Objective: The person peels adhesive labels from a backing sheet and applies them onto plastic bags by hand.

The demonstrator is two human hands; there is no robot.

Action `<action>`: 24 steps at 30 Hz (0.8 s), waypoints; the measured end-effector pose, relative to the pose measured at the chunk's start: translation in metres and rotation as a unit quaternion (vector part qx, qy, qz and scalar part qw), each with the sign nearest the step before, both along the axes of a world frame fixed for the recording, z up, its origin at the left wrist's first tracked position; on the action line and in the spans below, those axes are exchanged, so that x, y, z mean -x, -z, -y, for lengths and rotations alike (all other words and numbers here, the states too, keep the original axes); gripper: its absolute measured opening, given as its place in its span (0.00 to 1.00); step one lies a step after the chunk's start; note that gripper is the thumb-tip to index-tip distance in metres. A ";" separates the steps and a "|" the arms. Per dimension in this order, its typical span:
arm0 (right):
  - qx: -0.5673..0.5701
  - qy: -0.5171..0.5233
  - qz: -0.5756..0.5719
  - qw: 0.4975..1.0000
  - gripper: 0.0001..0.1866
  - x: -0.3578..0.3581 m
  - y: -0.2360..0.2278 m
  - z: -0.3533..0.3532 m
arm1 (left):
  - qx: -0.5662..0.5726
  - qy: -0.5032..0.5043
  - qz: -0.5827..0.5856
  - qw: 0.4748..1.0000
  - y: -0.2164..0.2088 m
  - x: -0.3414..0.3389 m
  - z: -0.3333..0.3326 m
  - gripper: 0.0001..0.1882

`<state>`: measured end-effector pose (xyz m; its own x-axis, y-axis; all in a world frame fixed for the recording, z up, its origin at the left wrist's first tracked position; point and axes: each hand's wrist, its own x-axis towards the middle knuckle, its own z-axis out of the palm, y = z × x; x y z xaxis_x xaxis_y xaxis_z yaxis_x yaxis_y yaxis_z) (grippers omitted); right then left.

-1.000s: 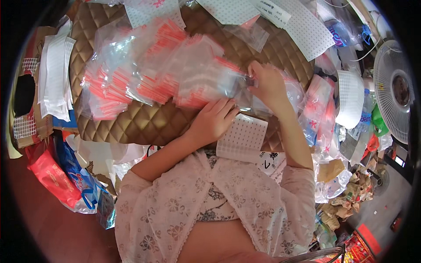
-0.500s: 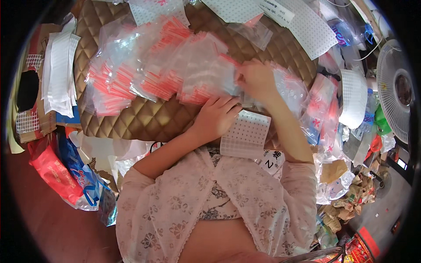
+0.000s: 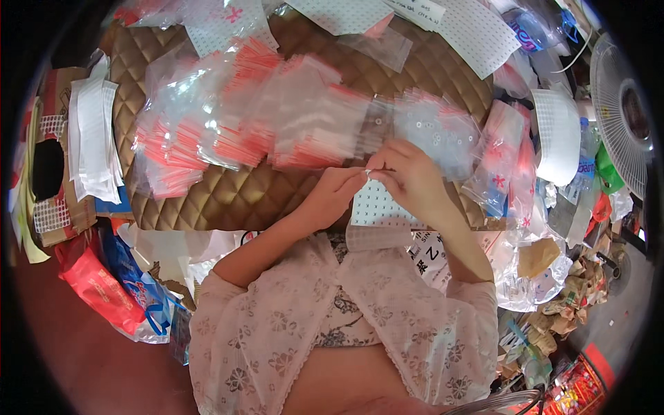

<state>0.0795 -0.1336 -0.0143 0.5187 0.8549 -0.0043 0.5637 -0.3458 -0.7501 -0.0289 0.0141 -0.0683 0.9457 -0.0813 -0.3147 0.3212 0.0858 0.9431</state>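
Observation:
A white sheet [image 3: 382, 207] printed with rows of small dark marks lies at the cushion's near edge, its lower part bending down toward my lap. My left hand [image 3: 337, 198] pinches the sheet's upper left corner. Right beside it, the thumb and forefinger of my right hand [image 3: 409, 176] are pressed together at the same corner; what is between them is too small to make out. Beyond my hands spreads a pile of clear zip bags [image 3: 304, 104] with red-edged tops. More clear bags [image 3: 436, 135], with small pale rings showing, lie past my right hand.
Brown quilted padding [image 3: 228, 200] covers the work surface. More marked sheets [image 3: 477, 34] lie at its far side. White strips [image 3: 92, 131] hang over a cardboard box at left. To the right are filled bags [image 3: 498, 166], a bottle [image 3: 588, 152] and a fan [image 3: 626, 104].
My right hand has come back from the bags toward me to the sheet's corner. My left hand has shifted from the bags' edge onto that corner, its fingers now pinched.

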 end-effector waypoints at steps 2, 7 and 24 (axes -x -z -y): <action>-0.021 0.001 0.073 0.997 0.07 0.007 0.010 0.004 | 0.048 0.002 -0.028 0.998 0.003 0.001 -0.001 0.16; -0.081 -0.041 0.273 0.958 0.08 0.020 0.016 0.007 | 0.231 -0.035 -0.139 0.962 -0.008 -0.002 -0.008 0.16; 0.173 0.125 0.237 0.948 0.14 -0.065 0.046 -0.039 | -0.470 -0.057 0.334 0.815 0.022 -0.005 -0.005 0.11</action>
